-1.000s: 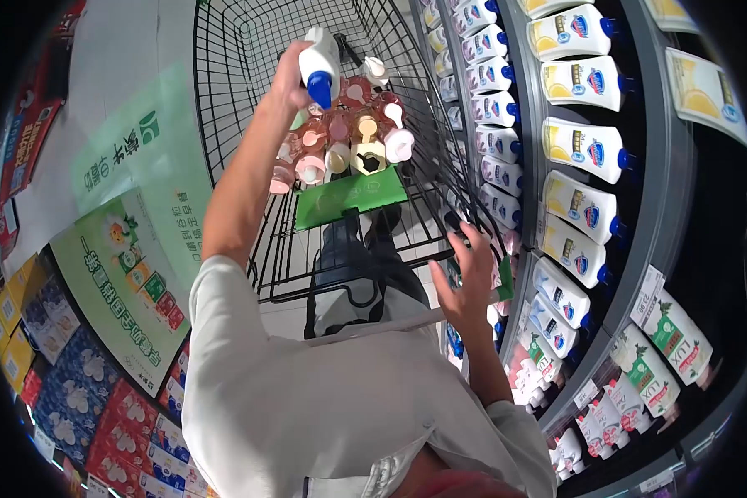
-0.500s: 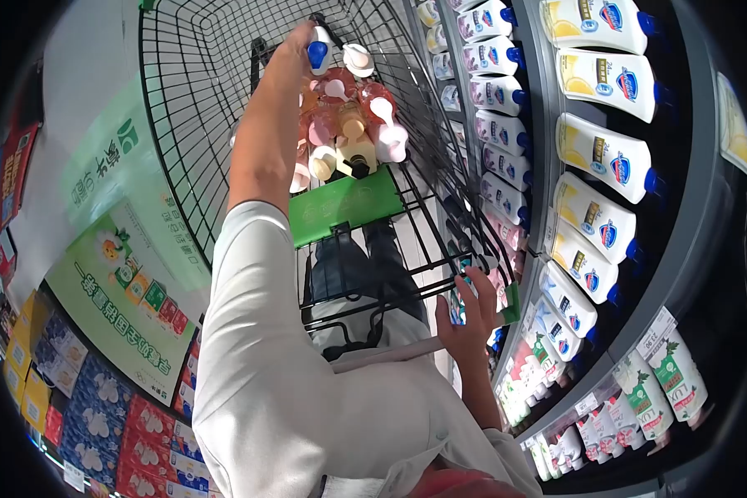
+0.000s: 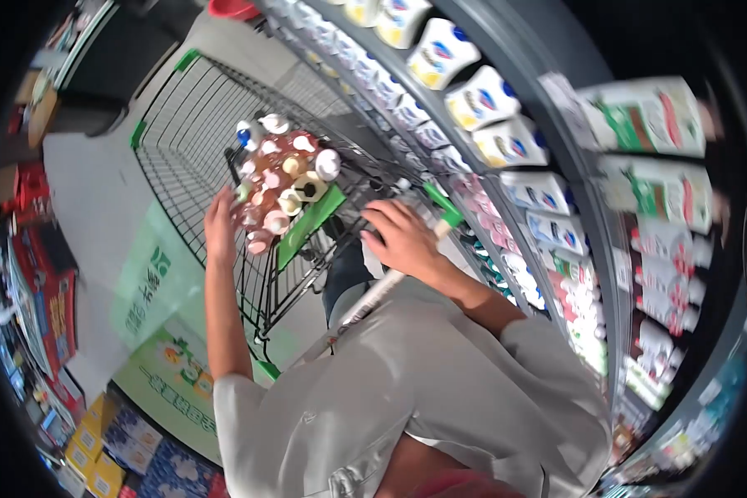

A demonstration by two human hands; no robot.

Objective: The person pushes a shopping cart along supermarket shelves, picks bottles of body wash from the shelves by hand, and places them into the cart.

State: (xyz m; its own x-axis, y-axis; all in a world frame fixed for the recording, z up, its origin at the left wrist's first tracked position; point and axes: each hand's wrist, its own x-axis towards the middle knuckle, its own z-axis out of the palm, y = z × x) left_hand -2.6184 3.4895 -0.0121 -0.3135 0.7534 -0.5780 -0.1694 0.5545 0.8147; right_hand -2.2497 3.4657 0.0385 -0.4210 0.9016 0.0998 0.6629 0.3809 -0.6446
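Note:
A black wire shopping cart [image 3: 192,108] with green corner pieces stands before me. Pump bottles [image 3: 295,166] crowd its near part, mostly pink and amber with pale tops. A white bottle with a blue cap [image 3: 244,137] is at their far-left edge. My left hand [image 3: 219,222] is by the cart's left side, close to the bottles, its fingers stretched out and holding nothing I can see. Over the pale push handle [image 3: 382,290] is my right hand [image 3: 402,236], fingers apart and bent; whether the palm touches the bar is hidden. A green panel [image 3: 311,226] lies between the bottles and the handle.
Shelves of white bottles [image 3: 483,98] run along the right, close to the cart. Green-and-white bottles [image 3: 660,195] stand nearer on that side. A green floor sticker [image 3: 170,365], yellow boxes [image 3: 91,448] and a red display [image 3: 46,307] are on the left.
My left hand has drawn back from the blue-capped bottle to the cart's left side. My right hand has moved up over the handle. The view has turned, and the cart now points up-left.

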